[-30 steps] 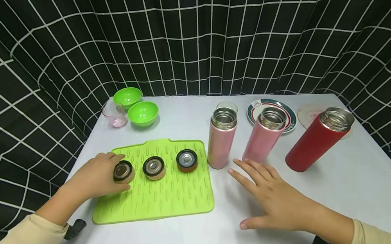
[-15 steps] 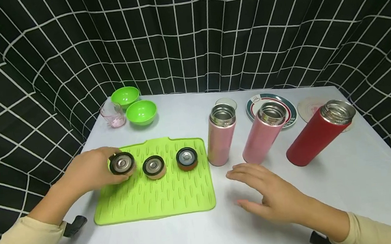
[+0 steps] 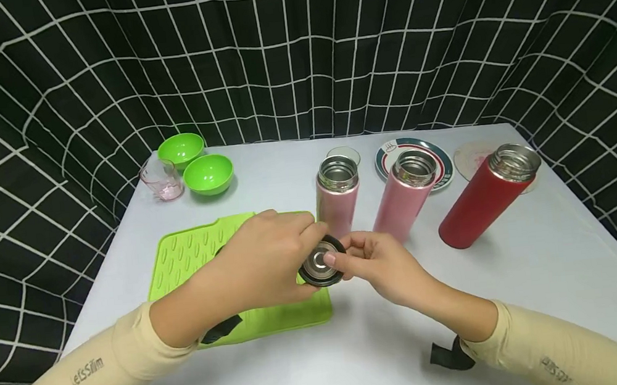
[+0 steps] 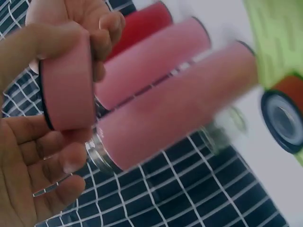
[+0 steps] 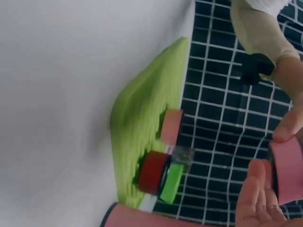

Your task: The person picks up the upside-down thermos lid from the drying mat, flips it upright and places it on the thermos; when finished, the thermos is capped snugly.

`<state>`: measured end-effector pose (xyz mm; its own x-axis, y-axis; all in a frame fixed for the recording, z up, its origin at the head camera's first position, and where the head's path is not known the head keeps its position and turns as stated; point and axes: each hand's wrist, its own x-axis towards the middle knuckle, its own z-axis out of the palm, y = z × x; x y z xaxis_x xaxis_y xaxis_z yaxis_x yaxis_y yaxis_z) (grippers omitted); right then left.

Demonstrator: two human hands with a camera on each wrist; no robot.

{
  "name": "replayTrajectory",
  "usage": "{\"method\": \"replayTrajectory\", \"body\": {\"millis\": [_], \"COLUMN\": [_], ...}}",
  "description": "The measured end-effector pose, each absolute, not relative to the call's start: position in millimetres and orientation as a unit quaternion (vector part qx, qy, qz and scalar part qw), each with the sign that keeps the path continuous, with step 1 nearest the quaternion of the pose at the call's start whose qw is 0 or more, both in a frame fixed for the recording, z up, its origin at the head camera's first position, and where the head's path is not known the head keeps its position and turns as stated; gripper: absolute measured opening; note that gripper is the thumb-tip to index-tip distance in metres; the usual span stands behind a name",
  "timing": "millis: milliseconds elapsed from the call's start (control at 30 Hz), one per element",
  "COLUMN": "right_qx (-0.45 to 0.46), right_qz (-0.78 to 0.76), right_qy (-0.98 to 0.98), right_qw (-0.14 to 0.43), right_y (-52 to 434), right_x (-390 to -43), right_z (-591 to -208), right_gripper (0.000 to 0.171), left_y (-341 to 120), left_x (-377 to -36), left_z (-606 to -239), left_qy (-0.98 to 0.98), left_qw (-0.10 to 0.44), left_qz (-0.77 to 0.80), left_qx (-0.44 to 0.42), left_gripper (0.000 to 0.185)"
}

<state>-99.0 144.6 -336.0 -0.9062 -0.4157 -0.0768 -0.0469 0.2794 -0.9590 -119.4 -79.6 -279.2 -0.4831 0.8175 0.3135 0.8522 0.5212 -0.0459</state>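
Note:
Both hands meet over the right edge of the green mat (image 3: 180,252). My left hand (image 3: 305,256) grips a pink lid (image 3: 320,264) with a black rim, its metal inside facing me. My right hand (image 3: 345,254) pinches the same lid from the right. In the left wrist view the pink lid (image 4: 68,92) sits between the fingers of both hands. A second pink lid (image 5: 171,126) and a red lid (image 5: 152,172) lie on the mat (image 5: 142,118); my left hand hides them in the head view.
Behind the hands stand two open pink bottles (image 3: 337,202) (image 3: 406,198) and an open red bottle (image 3: 482,203). A plate (image 3: 442,164), a coaster (image 3: 467,161) and a small clear lid (image 3: 342,154) lie beyond. Two green bowls (image 3: 208,173) (image 3: 180,149) and a pink cup (image 3: 161,179) sit far left.
My left hand lifted the leftmost lid off the mat and carried it right. My right hand rose from the table and took hold of it too.

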Motion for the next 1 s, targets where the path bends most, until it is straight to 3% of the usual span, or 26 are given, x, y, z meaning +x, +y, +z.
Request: {"method": "replayTrajectory", "body": {"millis": [167, 233, 300, 400, 500, 600, 700, 800, 1000], "right_qx": [-0.132, -0.146, -0.213, -0.358, -0.454, -0.486, -0.473, -0.427, -0.234], "right_qz": [-0.605, -0.608, -0.583, -0.467, -0.332, -0.276, -0.268, -0.317, -0.500], "right_qy": [0.774, 0.776, 0.784, 0.774, 0.713, 0.665, 0.659, 0.690, 0.792], "right_qw": [0.131, 0.082, -0.018, -0.235, -0.417, -0.495, -0.520, -0.491, -0.262], "right_y": [152.3, 156.1, 159.5, 161.6, 160.5, 156.8, 155.5, 153.4, 141.5], "right_x": [-99.8, -98.1, -97.4, -98.8, -102.5, -106.5, -108.2, -107.7, -108.6], "right_z": [-334.1, -334.3, -335.4, -336.6, -334.6, -330.3, -327.8, -333.9, -361.9], "right_gripper": [0.023, 0.021, 0.023, 0.025, 0.023, 0.019, 0.018, 0.036, 0.097], "left_y": [-65.5, -63.3, -62.6, -62.9, -62.1, -60.9, -58.5, -58.1, -56.3], "left_x": [-121.4, -122.5, -122.9, -122.3, -121.5, -120.7, -121.8, -129.1, -172.0], "left_z": [-278.4, -280.5, -283.6, -288.3, -293.6, -298.9, -302.9, -301.1, -282.9], "left_qy": [-0.855, -0.863, -0.876, -0.889, -0.871, -0.835, -0.808, -0.796, -0.791], "left_qw": [0.158, 0.139, 0.101, 0.019, -0.037, -0.047, -0.029, 0.005, 0.080], "left_qz": [-0.058, -0.087, -0.137, -0.241, -0.339, -0.414, -0.463, -0.488, -0.514], "left_qx": [-0.490, -0.477, -0.451, -0.388, -0.355, -0.359, -0.365, -0.357, -0.322], "left_gripper": [0.060, 0.071, 0.086, 0.101, 0.089, 0.070, 0.062, 0.064, 0.072]}}
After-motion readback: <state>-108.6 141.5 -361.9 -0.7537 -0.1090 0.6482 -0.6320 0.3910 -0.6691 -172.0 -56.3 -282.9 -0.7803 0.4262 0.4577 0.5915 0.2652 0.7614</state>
